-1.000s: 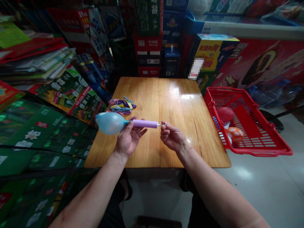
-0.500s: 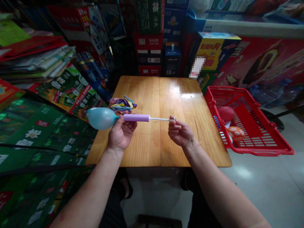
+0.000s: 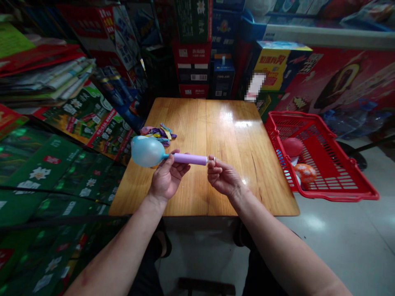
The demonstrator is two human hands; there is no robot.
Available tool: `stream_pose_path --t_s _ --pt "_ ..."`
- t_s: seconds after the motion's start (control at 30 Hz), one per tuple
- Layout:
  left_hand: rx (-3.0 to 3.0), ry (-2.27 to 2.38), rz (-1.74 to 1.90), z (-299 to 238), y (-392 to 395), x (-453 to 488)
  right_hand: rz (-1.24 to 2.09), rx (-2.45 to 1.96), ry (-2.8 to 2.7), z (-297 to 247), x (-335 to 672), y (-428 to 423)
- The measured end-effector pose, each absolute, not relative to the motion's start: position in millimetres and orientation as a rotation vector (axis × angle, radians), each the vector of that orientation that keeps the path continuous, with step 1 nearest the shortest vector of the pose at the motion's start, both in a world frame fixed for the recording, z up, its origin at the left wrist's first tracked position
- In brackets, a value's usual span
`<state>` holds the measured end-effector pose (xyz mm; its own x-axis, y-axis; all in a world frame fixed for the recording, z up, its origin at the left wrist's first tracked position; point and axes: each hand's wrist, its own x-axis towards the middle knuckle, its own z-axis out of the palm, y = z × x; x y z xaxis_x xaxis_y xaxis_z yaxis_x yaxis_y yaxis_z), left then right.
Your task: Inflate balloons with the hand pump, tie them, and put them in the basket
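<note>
A purple balloon pump (image 3: 190, 159) lies level across the space above the wooden table (image 3: 197, 193). On its left end sits a partly inflated light blue balloon (image 3: 147, 151). My left hand (image 3: 168, 176) is closed around the balloon's neck and the pump's near end, thumb on top. My right hand (image 3: 224, 176) pinches the white plunger handle (image 3: 212, 159), and only a short piece of the rod shows outside the barrel. Behind the blue balloon, a heap of uninflated balloons (image 3: 163, 133) in several colours rests on the table.
To the right, a red basket (image 3: 336, 164) holds a dark pink balloon (image 3: 292, 146) and an orange patterned balloon (image 3: 305, 173). Green cartons (image 3: 40, 172) are stacked along the left side. Boxes (image 3: 194, 61) stand behind the table's far edge.
The plunger rod has gone into the barrel as my right hand moved left. My left hand, the pump and the balloon have shifted right, and the balloon looks slightly larger.
</note>
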<state>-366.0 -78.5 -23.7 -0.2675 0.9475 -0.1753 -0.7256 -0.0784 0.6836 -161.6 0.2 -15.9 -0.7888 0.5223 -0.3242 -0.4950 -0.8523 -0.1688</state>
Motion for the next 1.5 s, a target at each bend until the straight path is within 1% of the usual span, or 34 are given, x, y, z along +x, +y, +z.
stream_pose_path --t_s 0.2,0.4,0.53,0.67,0.87,1.07,1.3,1.5 --pt "0.381 0.855 1.817 -16 -75 -384 2.455 -0.489 -0.168 -4 -147 10" --pt "0.419 0.835 1.655 -20 -83 -361 2.537 -0.503 -0.147 -12 -163 -4" --pt "0.392 0.836 1.674 -24 -82 -356 2.529 -0.468 -0.142 -18 -167 -5" --pt "0.346 0.829 1.679 -22 -78 -366 2.553 -0.503 -0.136 -14 -159 2" --pt "0.372 0.867 1.821 -14 -76 -385 2.460 -0.508 -0.181 -2 -147 9" --pt "0.447 0.841 1.659 -21 -84 -363 2.523 -0.538 -0.180 -10 -164 -1" --pt "0.400 0.855 1.686 -20 -78 -372 2.550 -0.516 -0.228 -10 -162 2" --pt "0.444 0.869 1.812 -12 -77 -385 2.448 -0.490 -0.221 -3 -150 9"
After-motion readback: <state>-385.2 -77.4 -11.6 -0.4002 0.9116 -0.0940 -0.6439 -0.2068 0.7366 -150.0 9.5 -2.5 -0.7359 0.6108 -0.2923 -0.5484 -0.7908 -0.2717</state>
